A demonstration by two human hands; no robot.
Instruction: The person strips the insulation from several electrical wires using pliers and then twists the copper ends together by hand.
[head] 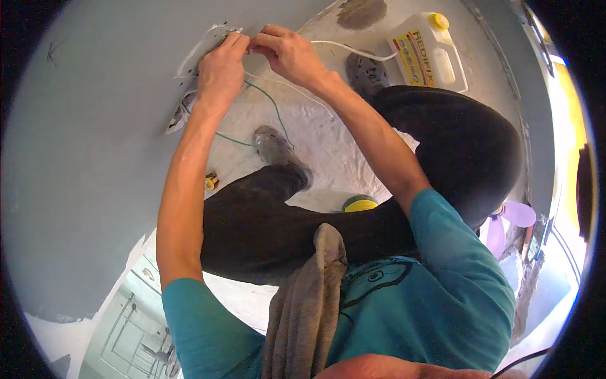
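My left hand [222, 66] is against the grey wall, its fingers bent together at the plaster-edged opening [215, 31]; what its fingertips touch is hidden. Close beside it, my right hand [284, 52] pinches what looks like the end of a white cable [350, 47], which runs out behind that hand to the right. A thin white wire [293, 87] and a green wire [272, 102] trail from beneath my left hand over the floor. Below is a second opening in the wall [182, 113], with another green wire [236, 141] coming from it.
A white plastic jug [426, 52] with a yellow cap and Redifix label stands beyond my right shoe [364, 71]. Near my left shoe [279, 147] lie a yellow and black tape measure [211, 181] and a yellow round object [360, 203]. Purple fan-like blades [518, 214] are at the right.
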